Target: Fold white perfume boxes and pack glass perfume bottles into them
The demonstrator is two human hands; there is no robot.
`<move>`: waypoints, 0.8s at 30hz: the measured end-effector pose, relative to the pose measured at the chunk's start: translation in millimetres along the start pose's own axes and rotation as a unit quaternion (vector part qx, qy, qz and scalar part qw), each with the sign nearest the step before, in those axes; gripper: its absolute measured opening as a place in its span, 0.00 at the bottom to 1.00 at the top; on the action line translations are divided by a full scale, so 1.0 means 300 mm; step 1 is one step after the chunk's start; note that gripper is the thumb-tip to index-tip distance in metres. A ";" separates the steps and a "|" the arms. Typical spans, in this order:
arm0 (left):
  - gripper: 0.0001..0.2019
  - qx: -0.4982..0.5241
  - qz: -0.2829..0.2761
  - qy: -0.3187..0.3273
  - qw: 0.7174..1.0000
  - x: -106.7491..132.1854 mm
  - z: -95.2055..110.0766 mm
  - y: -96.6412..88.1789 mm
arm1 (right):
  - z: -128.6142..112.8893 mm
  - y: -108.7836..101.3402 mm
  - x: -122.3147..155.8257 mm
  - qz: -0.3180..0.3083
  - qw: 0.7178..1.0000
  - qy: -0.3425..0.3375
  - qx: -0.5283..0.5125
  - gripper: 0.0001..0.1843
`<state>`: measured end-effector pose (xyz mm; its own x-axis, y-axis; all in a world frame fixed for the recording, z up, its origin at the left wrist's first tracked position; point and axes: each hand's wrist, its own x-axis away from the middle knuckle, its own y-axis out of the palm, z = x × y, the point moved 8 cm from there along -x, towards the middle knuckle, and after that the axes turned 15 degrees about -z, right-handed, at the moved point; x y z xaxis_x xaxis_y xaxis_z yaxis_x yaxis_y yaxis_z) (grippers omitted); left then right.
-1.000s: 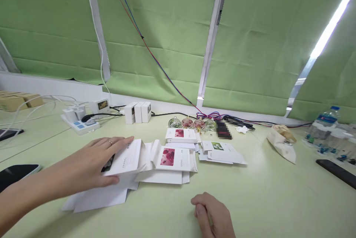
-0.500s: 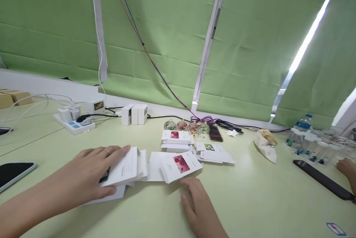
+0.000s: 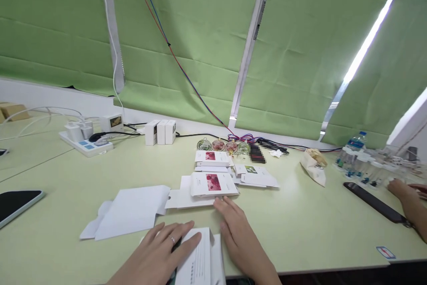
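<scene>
My left hand (image 3: 160, 251), a ring on one finger, grips a flattened white carton (image 3: 196, 260) with printed text at the table's near edge. Part of the carton is hidden by the hand and cut off by the frame. Just to its right, my right hand (image 3: 238, 238) lies with fingers stretched, its tips at the near edge of a white carton with a red flower picture (image 3: 213, 182). That carton rests on other flat white card. An unprinted white flattened carton (image 3: 133, 209) lies to the left.
Behind are more flat cartons (image 3: 210, 156), a carton with a green picture (image 3: 255, 174) and round glass ornaments (image 3: 218, 145). Standing boxes (image 3: 160, 132), a power strip (image 3: 88, 146) and a phone (image 3: 18, 205) are left. Another person's hand (image 3: 403, 194) is near plastic cups (image 3: 362, 165).
My left hand has brought the printed carton right and toward me, uncovering the unprinted one. The red-flower carton has settled flatter and straighter. My right hand stays beside it.
</scene>
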<state>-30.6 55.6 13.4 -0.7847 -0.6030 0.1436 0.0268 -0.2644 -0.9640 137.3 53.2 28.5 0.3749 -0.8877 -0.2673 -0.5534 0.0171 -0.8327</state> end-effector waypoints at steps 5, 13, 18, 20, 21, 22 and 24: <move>0.34 -0.059 0.164 -0.014 0.985 -0.015 0.041 -0.053 | 0.066 -0.033 0.017 0.050 0.986 0.068 -0.146 0.18; 0.24 0.026 0.318 -0.025 0.948 0.081 -0.022 -0.051 | 0.122 -0.013 0.023 -0.008 0.959 0.170 -0.227 0.16; 0.35 0.014 0.213 -0.044 0.976 0.040 -0.061 -0.013 | 0.079 -0.005 0.003 -0.091 0.968 0.112 -0.204 0.14; 0.34 0.020 0.190 -0.045 0.980 0.032 -0.063 -0.011 | 0.071 -0.005 0.006 -0.126 0.966 0.090 -0.207 0.16; 0.33 0.029 0.184 -0.046 0.981 0.032 -0.063 -0.012 | 0.069 -0.005 0.009 -0.146 0.963 0.078 -0.211 0.18; 0.33 0.038 0.179 -0.044 0.982 0.033 -0.062 -0.013 | 0.067 -0.005 0.015 -0.168 0.959 0.068 -0.217 0.21; 0.33 0.059 0.165 -0.043 0.984 0.036 -0.061 -0.013 | 0.063 0.001 0.028 -0.219 0.947 0.051 -0.230 0.32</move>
<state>-50.7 63.9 14.8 -0.6664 -0.7303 -0.1504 0.3479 -0.1262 -0.9290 154.6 54.4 16.8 0.5820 -0.8040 0.1220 -0.6368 -0.5438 -0.5466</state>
